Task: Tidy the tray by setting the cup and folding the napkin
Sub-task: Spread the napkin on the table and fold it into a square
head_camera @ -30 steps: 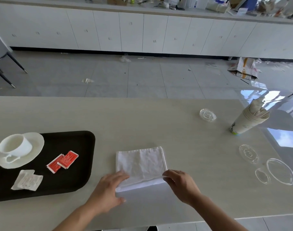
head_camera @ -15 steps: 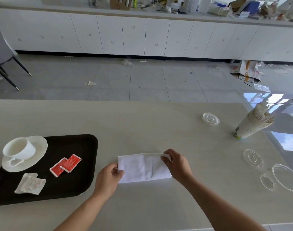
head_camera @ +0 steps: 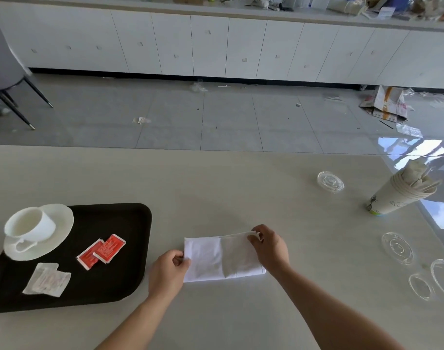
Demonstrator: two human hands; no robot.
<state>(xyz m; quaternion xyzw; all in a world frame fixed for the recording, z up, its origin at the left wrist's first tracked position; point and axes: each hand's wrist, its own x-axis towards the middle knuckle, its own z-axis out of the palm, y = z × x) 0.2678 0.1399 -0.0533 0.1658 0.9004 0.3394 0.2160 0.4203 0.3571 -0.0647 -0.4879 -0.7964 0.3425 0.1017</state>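
A white napkin [head_camera: 216,258] lies folded into a narrow strip on the pale table, to the right of the black tray [head_camera: 120,248]. My left hand [head_camera: 169,271] pinches its left edge. My right hand [head_camera: 270,246] pinches its far right corner, lifted slightly off the table. A white cup [head_camera: 30,226] sits tilted on a white saucer [head_camera: 62,223] in the tray's far left corner, its handle pointing toward me.
On the tray lie two red sachets [head_camera: 102,251] and two white sachets [head_camera: 48,280]. A stack of paper cups [head_camera: 400,195] stands at the right. Clear plastic lids [head_camera: 330,181], [head_camera: 397,247] lie scattered on the right side of the table.
The napkin's near edge was folded away from me, halving it into a narrow strip. My hands moved from its near edge to its left edge and far right corner.
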